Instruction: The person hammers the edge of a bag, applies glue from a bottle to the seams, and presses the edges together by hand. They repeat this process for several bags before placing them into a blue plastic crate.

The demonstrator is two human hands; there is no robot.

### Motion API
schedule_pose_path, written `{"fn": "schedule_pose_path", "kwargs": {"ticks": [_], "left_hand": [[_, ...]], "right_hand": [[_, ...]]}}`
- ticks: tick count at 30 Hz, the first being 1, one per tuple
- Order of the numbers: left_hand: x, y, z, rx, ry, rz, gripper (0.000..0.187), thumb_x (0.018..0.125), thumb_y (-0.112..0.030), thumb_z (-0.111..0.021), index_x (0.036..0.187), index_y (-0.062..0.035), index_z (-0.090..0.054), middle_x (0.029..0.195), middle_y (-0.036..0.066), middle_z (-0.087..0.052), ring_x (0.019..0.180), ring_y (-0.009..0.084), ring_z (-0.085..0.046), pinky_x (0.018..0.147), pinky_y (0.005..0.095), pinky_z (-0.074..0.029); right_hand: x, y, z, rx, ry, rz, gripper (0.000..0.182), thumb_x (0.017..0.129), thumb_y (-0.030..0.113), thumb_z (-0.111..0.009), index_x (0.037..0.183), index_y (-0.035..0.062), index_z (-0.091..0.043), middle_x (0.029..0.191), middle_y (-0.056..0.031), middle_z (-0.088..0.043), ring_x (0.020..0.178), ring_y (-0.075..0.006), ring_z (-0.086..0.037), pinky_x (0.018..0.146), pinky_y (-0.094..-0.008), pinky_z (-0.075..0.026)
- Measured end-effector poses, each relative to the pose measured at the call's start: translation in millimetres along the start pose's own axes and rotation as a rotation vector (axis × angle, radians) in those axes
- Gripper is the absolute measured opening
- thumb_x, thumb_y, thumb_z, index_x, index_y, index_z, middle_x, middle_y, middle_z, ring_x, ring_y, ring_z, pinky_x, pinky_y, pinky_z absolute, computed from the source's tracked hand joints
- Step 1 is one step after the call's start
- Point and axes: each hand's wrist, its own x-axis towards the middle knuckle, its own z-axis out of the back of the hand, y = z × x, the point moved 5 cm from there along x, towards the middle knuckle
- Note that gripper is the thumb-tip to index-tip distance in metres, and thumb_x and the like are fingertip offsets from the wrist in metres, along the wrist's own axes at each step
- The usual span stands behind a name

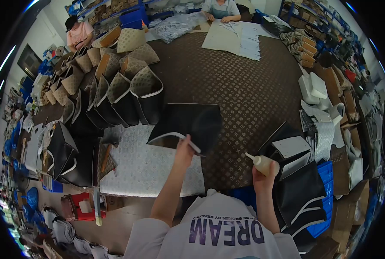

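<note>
- Grasping one black bag by its pale edge with left hand.
- Clenching one bottle in right hand.
- Beyond both grips: two people.

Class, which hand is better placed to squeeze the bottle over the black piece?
Probably the right hand: it holds the bottle, nozzle towards the black piece, which the left hand grips.

Peripheral items
Upper left of frame: person in pink. Top: plastic bag. Right: white boxes, brown cartons.
</note>
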Motion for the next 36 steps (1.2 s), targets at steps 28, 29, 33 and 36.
{"fn": "schedule_pose_path", "kwargs": {"ticks": [28,29,33,36], "left_hand": [[-139.4,-30.9,-40.8,-0.291,0.223,0.063,0.047,0.096,-0.029,-0.04,0.13,0.0017,-0.045,0.131,0.015,-0.051,0.123,0.0296,-0.047,0.108,0.0414,-0.032],[-135.0,-12.9,-17.0,-0.25,0.214,0.121,0.044,0.095,-0.026,-0.042,0.129,0.0014,-0.047,0.129,0.015,-0.052,0.122,0.0291,-0.048,0.108,0.0407,-0.032],[-139.5,13.7,40.1,0.736,0.185,-0.158,0.033,0.087,-0.016,-0.055,0.113,0.0034,-0.057,0.111,0.011,-0.062,0.101,0.0236,-0.059,0.095,0.0358,-0.044],[-135.1,24.5,74.3,0.971,0.115,-0.177,0.03,0.081,-0.017,-0.065,0.105,0.0002,-0.063,0.102,0.009,-0.065,0.094,0.0251,-0.063,0.081,0.0356,-0.05]], "right_hand": [[4.0,-115.0,-190.8,0.246,0.584,-0.108,0.052,0.09,0.043,-0.058,0.126,0.0076,-0.044,0.123,-0.0078,-0.053,0.117,-0.0225,-0.049,0.102,-0.0371,-0.038],[1.7,-116.2,-195.4,0.238,0.588,-0.088,0.051,0.09,0.042,-0.057,0.125,0.0076,-0.044,0.122,-0.0074,-0.053,0.117,-0.022,-0.05,0.101,-0.0364,-0.038],[-10.4,-120.6,-209.2,0.17,0.628,-0.04,0.048,0.092,0.041,-0.055,0.125,0.0077,-0.045,0.12,-0.0058,-0.055,0.115,-0.0202,-0.051,0.1,-0.034,-0.038],[-17.6,-123.4,-209.5,0.127,0.674,0.017,0.048,0.091,0.035,-0.059,0.128,0.0082,-0.041,0.12,-0.0044,-0.053,0.114,-0.0179,-0.05,0.101,-0.0324,-0.037]]}}
